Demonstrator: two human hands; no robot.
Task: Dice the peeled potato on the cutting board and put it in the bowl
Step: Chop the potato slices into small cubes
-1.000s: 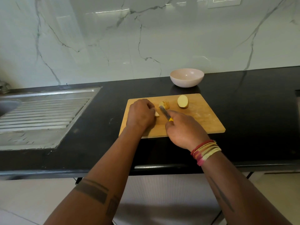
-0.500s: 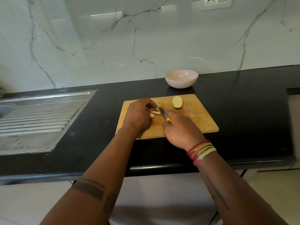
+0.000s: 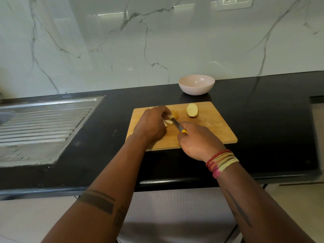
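So we're mid-dicing here. The left hand (image 3: 152,124) is curled over a bunch of potato sticks (image 3: 167,122) on the cutting board (image 3: 210,130), pinning them down, while the right hand (image 3: 196,140) grips a yellow-handled knife (image 3: 177,125) with the blade laid across them. Looks like the crosscut stage to me. Next move probably needs short, even chops with those left fingertips tucked back, since they sit right beside the blade. The other potato half (image 3: 192,110) lies untouched further back on the board, near a few thin slices (image 3: 175,114). The bowl (image 3: 196,84) waits behind the board on the black worktop (image 3: 263,111), nothing in it yet as far as I can see. Sink drainer (image 3: 43,125) off to the left, well clear.
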